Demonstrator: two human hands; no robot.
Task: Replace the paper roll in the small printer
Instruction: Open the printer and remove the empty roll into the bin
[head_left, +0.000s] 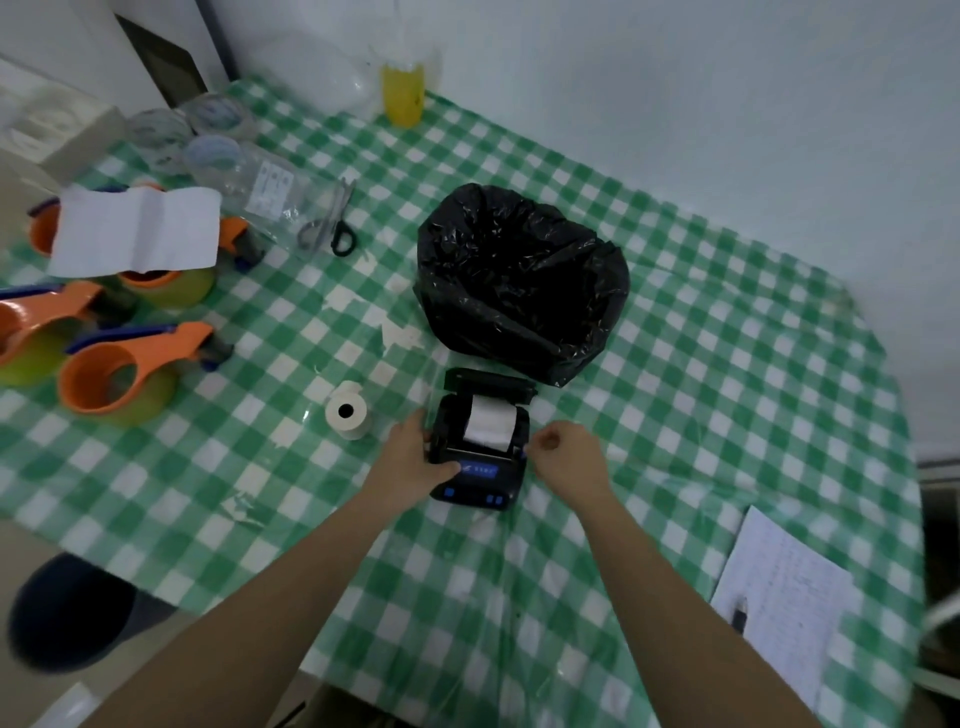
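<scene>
A small black printer (480, 480) with a blue-lit front panel sits on the green checked tablecloth (701, 364), its lid (491, 383) flipped open toward the back. A white paper roll (489, 422) lies in its open bay. My left hand (415, 454) grips the printer's left side, thumb on the front panel. My right hand (569, 454) is at the printer's right edge, fingers curled, touching its side. A second white paper roll (347, 410) stands on the cloth just left of the printer.
A black plastic bag (519, 280) sits open right behind the printer. Orange tape dispensers (119, 369) and a loose paper sheet (137, 231) crowd the left side. Scissors (332, 223), clear jars and a yellow bottle (402, 93) are at the back. A written sheet (784, 597) lies front right.
</scene>
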